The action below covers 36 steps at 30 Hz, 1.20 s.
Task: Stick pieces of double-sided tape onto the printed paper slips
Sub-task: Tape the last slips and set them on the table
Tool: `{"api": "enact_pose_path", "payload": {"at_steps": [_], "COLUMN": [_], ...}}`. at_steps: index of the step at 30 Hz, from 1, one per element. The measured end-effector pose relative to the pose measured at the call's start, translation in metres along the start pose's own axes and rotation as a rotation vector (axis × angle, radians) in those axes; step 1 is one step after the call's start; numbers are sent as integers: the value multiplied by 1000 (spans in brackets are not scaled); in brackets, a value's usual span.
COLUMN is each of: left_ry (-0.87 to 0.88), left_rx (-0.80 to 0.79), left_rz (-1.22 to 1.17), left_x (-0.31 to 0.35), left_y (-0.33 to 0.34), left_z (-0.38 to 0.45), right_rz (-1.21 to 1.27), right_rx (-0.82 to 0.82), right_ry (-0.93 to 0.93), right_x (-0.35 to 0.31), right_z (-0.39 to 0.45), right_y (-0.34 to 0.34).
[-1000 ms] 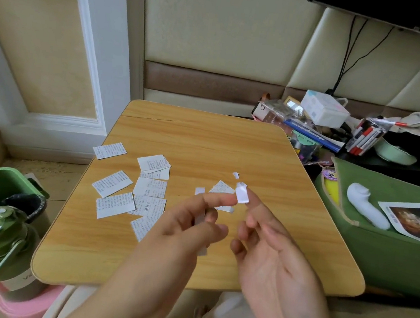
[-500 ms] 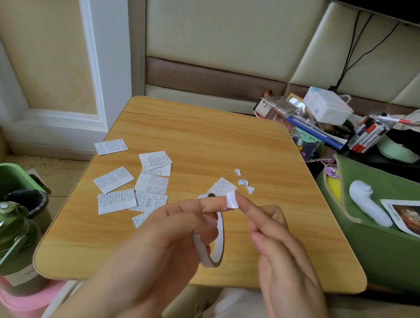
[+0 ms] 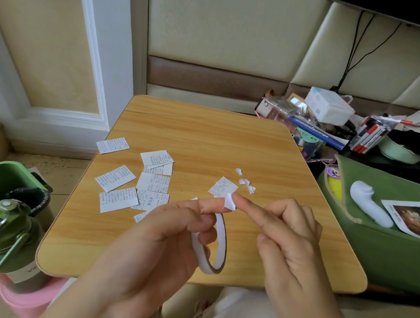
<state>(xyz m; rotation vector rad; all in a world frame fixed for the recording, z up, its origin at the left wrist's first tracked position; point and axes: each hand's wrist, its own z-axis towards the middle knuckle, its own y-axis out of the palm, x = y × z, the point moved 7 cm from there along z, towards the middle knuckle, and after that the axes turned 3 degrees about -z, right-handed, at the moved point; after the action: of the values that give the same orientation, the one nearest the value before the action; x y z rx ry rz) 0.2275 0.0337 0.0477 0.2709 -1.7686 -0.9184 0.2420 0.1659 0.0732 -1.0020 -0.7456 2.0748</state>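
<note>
Your left hand (image 3: 170,232) grips the tape roll (image 3: 216,247) above the tabletop (image 3: 206,137), right hand (image 3: 289,234) pinching its free end (image 3: 230,202): tear next, then press onto nearest slip (image 3: 222,187).

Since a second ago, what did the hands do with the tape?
A second ago the right hand held a loose white bit up; that bit now seems to lie with the scraps on the table. The tape roll came into view in the left hand, and both hands now meet at its free end. The paper slips stayed put.
</note>
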Motion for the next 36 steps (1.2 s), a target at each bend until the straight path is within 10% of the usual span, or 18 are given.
{"api": "enact_pose_path", "payload": {"at_steps": [16,36], "left_ry": [82,445], "left_rx": [-12,95], "left_rz": [-45,881], "left_x": [11,25], "left_y": [-5,13], "left_z": [-2,-19], "right_rz": [-404,55], "right_rx": [81,249], "right_ry": [116,180], "right_x": [29,-30], "right_z": [-3,19], "right_y": [-3,-28]}}
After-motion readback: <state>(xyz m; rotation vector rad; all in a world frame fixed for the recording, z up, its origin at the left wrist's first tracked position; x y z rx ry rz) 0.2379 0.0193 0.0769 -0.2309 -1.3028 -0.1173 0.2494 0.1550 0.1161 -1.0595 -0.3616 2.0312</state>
